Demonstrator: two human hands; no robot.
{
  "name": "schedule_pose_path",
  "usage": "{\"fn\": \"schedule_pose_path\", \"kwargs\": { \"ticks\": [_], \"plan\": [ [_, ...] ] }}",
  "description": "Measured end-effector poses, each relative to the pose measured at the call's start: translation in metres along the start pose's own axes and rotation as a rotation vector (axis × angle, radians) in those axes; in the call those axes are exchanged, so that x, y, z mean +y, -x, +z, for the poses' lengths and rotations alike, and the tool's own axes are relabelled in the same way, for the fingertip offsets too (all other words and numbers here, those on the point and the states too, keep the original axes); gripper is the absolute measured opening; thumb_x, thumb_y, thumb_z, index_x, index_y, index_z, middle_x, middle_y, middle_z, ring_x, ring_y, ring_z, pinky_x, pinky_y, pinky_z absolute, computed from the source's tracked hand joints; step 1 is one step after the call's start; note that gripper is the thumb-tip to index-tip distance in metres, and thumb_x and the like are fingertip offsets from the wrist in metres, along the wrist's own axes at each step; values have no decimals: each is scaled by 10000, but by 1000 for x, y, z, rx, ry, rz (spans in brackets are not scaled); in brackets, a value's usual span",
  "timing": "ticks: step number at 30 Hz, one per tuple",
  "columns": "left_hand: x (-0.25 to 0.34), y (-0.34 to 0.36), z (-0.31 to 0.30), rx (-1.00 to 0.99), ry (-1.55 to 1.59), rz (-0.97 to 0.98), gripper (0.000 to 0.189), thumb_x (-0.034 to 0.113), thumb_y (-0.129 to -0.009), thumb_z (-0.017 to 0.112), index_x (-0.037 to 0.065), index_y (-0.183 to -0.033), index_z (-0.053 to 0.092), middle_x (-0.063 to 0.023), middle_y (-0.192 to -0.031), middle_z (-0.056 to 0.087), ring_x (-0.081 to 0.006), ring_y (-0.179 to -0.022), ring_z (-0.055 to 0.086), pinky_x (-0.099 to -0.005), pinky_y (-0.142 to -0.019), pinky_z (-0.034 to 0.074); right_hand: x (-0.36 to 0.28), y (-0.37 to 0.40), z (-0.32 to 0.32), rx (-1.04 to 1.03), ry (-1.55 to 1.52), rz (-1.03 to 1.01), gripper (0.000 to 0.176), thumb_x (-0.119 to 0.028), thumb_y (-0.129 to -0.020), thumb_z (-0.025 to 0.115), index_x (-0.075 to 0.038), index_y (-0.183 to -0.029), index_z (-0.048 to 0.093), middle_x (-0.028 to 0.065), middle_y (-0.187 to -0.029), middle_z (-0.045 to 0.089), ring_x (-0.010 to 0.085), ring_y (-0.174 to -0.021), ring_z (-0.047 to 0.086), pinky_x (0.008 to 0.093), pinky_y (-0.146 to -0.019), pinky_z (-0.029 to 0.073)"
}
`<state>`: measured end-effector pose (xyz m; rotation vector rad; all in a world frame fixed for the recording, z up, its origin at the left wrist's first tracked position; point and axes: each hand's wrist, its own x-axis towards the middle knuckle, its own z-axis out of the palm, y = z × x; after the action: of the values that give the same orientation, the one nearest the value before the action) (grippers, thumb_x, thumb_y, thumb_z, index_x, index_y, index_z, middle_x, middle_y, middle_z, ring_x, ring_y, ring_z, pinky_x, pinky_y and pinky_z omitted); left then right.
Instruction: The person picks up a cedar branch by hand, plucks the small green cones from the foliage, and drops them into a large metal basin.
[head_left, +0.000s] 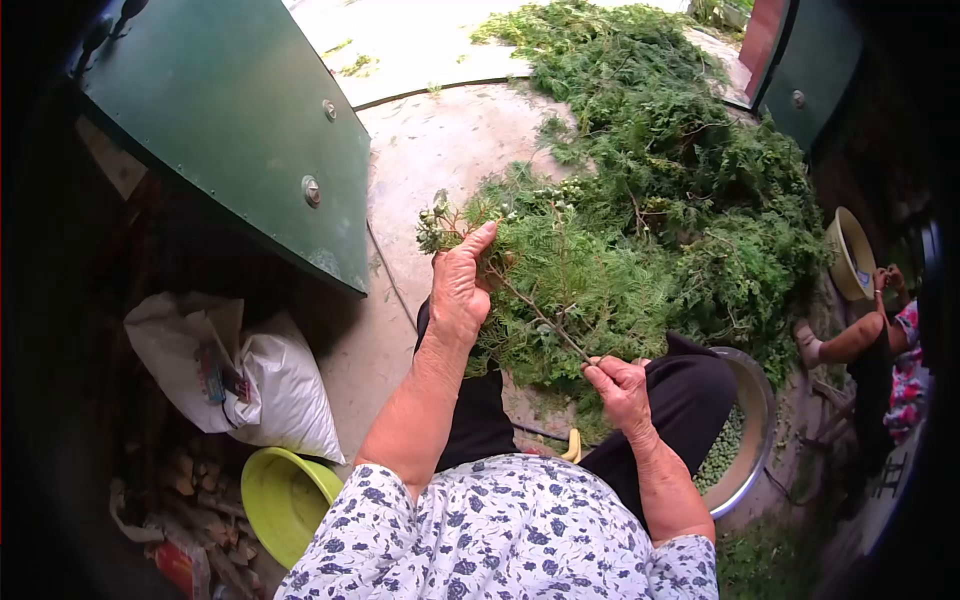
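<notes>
A conifer branch [540, 313] stretches between my two hands, above a heap of green sprigs. My left hand [463, 285] is closed around its leafy end, where clusters of small pale-green cones [432, 232] stick out past the fingers. The bare stem end sits pinched in the fingers of my right hand [622, 392], over my right knee. By that knee stands a metal basin [768, 410] holding many small green cones [722, 455]. My legs partly cover the basin.
The large pile of cut conifer branches [660, 130] spreads from my knees through the doorway. Green metal doors [230, 130] stand at both sides. White sacks [285, 385] and a yellow-green tub [262, 510] are at left. Another person [880, 335] sits at right beside a yellowish basin [846, 250].
</notes>
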<state>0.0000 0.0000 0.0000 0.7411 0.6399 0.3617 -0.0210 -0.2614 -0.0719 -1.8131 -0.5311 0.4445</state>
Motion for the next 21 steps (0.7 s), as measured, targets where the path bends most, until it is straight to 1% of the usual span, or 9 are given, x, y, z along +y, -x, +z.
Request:
{"fn": "schedule_pose_path", "kwargs": {
  "ticks": [2, 3, 5, 7, 9, 12, 14, 17, 21],
  "plan": [
    [-4, 3, 0, 55, -13, 82, 129, 93, -751, 698, 82, -856, 625, 8, -819, 611, -129, -756, 554, -320, -549, 456, -2, -3, -3, -74, 99, 7, 186, -130, -815, 601, 17, -923, 639, 92, -792, 596, 163, -693, 550, 260, -652, 423],
    [-6, -1, 9, 26, 10, 103, 129, 93, -751, 698, 82, -856, 625, 8, -819, 611, -129, -756, 554, -320, -549, 456, 1, -16, -11, -60, 123, -25, 186, -130, -815, 601, 17, -923, 639, 92, -792, 596, 163, -693, 550, 260, -652, 423],
    [-9, 15, 11, 74, -51, 164, 140, 80, -744, 695, 81, -859, 614, 11, -831, 604, -121, -737, 549, -293, -512, 448, 3, -15, -8, 161, 163, -268, 200, -174, -803, 638, 9, -884, 642, 77, -759, 621, 192, -666, 590, 295, -614, 444],
    [-20, 27, 8, 100, -74, 132, 159, 81, -741, 693, 78, -873, 606, 6, -843, 597, -114, -728, 546, -293, -505, 462, -23, -7, -14, 332, 105, -114, 137, -117, -804, 636, 0, -876, 636, 58, -706, 577, 126, -618, 548, 259, -573, 433],
    [-28, 35, 4, 51, -107, 123, 166, 84, -740, 692, 77, -877, 598, -5, -853, 591, -109, -728, 545, -298, -491, 480, -37, -11, -9, 440, 9, -122, 70, -55, -809, 622, 0, -850, 631, 37, -678, 547, 82, -588, 523, 219, -541, 419],
    [-47, 50, -1, 8, -158, 98, 167, 89, -744, 689, 73, -879, 592, 4, -802, 586, -85, -634, 535, -242, -454, 472, -68, -21, 7, 400, -201, -180, 70, -45, -814, 625, 4, -863, 621, 27, -729, 557, 73, -547, 526, 200, -513, 410],
    [-54, 66, 1, -45, -210, 120, 156, 86, -750, 685, 77, -876, 592, 25, -747, 580, -56, -561, 515, -197, -419, 438, -73, -31, 19, 405, -297, -174, 164, -62, -790, 657, -1, -934, 608, 31, -790, 570, 84, -655, 566, 211, -600, 457],
    [-68, 73, -4, -59, -220, 73, 120, 72, -753, 680, 72, -843, 600, 24, -740, 581, -49, -576, 517, -196, -418, 413, -59, -47, 33, 427, -350, -190, 221, -69, -771, 677, -9, -969, 601, 28, -808, 576, 86, -720, 572, 222, -657, 471],
    [-74, 84, -11, -147, -278, 84, 117, 45, -755, 678, 34, -856, 622, 20, -776, 602, -45, -624, 525, -196, -508, 400, -58, -41, 40, 349, -411, -110, 255, -60, -750, 687, -18, -986, 599, 18, -815, 579, 77, -733, 560, 225, -675, 471]
  ]
}}
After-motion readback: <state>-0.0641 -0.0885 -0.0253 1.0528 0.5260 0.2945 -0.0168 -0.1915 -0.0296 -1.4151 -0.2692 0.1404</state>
